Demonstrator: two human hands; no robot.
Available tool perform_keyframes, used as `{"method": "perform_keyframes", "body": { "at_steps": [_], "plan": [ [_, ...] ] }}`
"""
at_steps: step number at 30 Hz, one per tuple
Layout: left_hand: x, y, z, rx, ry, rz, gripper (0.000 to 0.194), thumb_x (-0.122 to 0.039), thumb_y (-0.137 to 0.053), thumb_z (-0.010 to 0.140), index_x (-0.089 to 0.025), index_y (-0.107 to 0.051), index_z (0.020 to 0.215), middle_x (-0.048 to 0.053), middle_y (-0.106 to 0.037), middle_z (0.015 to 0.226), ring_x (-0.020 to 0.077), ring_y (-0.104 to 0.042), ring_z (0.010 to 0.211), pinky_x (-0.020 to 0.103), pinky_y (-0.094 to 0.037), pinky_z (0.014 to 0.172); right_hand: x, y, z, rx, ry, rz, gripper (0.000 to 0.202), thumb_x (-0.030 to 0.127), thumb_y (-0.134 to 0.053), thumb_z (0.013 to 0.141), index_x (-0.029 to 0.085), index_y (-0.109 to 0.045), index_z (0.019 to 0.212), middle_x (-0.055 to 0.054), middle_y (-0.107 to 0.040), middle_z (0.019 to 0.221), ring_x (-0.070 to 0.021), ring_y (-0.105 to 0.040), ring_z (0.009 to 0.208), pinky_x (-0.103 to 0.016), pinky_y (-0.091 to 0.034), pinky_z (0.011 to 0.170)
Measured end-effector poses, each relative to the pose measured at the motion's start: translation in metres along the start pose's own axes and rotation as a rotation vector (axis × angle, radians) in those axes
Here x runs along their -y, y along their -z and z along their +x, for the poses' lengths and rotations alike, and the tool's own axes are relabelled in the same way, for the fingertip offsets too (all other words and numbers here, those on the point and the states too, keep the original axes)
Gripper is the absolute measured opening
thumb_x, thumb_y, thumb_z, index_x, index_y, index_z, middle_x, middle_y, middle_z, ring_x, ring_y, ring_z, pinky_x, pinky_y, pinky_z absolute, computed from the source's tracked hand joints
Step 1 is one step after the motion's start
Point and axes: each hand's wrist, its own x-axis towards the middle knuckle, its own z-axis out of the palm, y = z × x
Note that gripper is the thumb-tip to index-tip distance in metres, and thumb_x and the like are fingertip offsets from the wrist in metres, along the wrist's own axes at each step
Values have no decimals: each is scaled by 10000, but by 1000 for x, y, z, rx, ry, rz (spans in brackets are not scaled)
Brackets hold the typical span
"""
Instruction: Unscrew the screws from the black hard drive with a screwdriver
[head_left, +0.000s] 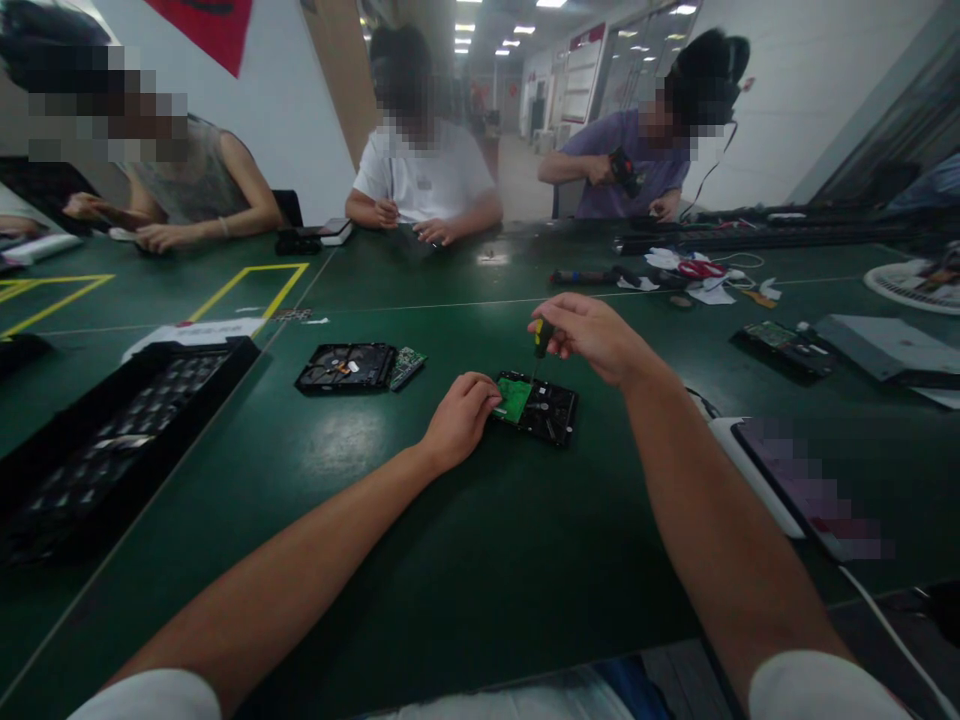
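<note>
A black hard drive [553,412] lies on the green table in front of me, a green circuit board [513,398] on its left part. My left hand [463,415] grips the drive's left edge, fingertips curled over it. In my right hand [589,335] is a small screwdriver [541,338] with a yellow and black handle, held nearly upright. Its thin shaft points down to the circuit board's right edge; whether the tip sits in a screw is too small to tell. Left of my hands lie another hard drive [349,368] and a loose circuit board [408,368].
A long black tray [135,440] stands at the left. On the right are a phone [802,480], a grey box [892,348] and another drive [784,350]. Scraps and red-handled scissors [701,269] lie farther back. Several people sit across the table, one holding a power tool [624,172].
</note>
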Motion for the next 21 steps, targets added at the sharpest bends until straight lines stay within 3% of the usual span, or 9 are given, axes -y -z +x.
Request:
{"method": "perform_keyframes", "body": {
  "at_steps": [8,16,21],
  "plan": [
    [-3,1,-1,7,2,7,169,-270,-476,1062,-209,-629,1099,105,-633,1133,235,-602,1096,433,-537,982,-2,3,0,15,33,-23,72,216,-683,908,198,-727,961,-39,-766,954,-80,-554,591,-186,-454,511],
    [-9,5,1,27,-28,42,199,-286,-516,1045,-219,-648,1178,111,-643,1158,260,-598,1144,478,-531,1015,0,3,0,28,25,-9,85,220,-677,903,199,-747,945,-42,-772,936,-85,-552,593,-187,-450,507],
    [-9,4,0,55,-76,61,238,-272,-503,1049,-220,-669,1211,119,-637,1220,262,-580,1188,479,-521,1038,3,1,-3,29,10,-19,97,210,-658,923,194,-742,969,-52,-760,981,-76,-536,556,-184,-370,419]
  ]
}}
